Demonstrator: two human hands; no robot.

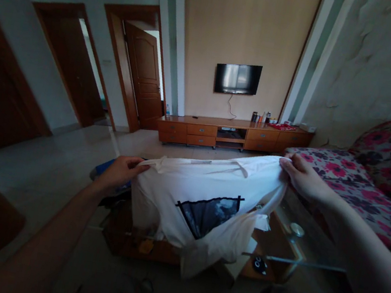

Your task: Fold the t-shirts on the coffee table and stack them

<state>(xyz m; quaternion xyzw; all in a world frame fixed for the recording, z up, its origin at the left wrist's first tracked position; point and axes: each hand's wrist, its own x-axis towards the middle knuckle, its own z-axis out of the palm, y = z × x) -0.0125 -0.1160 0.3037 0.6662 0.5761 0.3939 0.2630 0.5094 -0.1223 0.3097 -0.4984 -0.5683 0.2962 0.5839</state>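
While the white shirt (pixel 165 186) with a dark picture (pixel 210 216) on it hangs stretched above the glass coffee table (pixel 314 265), it looks thin, light and soft, so it should droop and crease easily but not break. Its top edge is pinched at one end by the left hand (pixel 120 173) and at the other by the right hand (pixel 302 175), good spots for spreading floppy cloth. Beyond are a flowered sofa (pixel 350 171) and a wooden TV cabinet (pixel 201 131).

Open air above white garment (pixel 203 206); hanging garment blocks way down to coffee table (pixel 279 242); sofa (pixel 350 169) flanks right.
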